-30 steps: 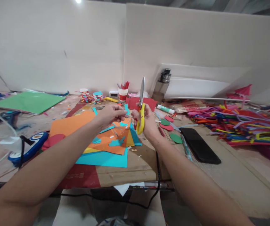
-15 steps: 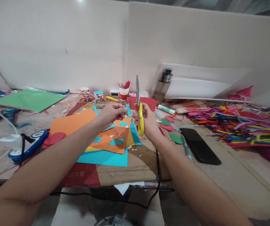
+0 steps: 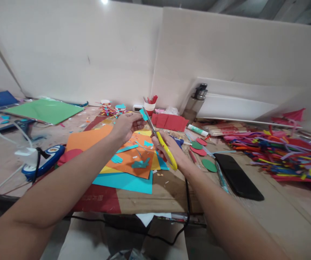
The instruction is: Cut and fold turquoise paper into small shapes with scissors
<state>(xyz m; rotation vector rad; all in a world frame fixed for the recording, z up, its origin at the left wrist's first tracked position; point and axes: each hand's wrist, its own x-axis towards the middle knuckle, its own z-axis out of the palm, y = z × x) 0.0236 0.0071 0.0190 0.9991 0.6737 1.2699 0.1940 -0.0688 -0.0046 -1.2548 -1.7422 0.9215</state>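
Observation:
My left hand (image 3: 125,126) is raised over the table, its fingers pinched on a small teal paper piece (image 3: 143,115). My right hand (image 3: 168,151) grips yellow-handled scissors (image 3: 160,141), whose blades slant up and to the left and meet the teal piece. Below both hands lies a pile of orange, yellow and teal paper sheets (image 3: 128,162) with cut scraps on top.
A black phone (image 3: 238,175) lies to the right, next to green and red paper circles (image 3: 198,148) and a glue stick (image 3: 197,130). Colourful pipe cleaners (image 3: 277,151) are heaped at far right. A green sheet (image 3: 43,110), a blue device (image 3: 43,164), a cup (image 3: 150,106) and a bottle (image 3: 194,103) stand around.
The scissors have tilted from upright to slanting left, their blades now at the teal piece. My left hand has lifted the piece slightly. The camera has shifted to the left.

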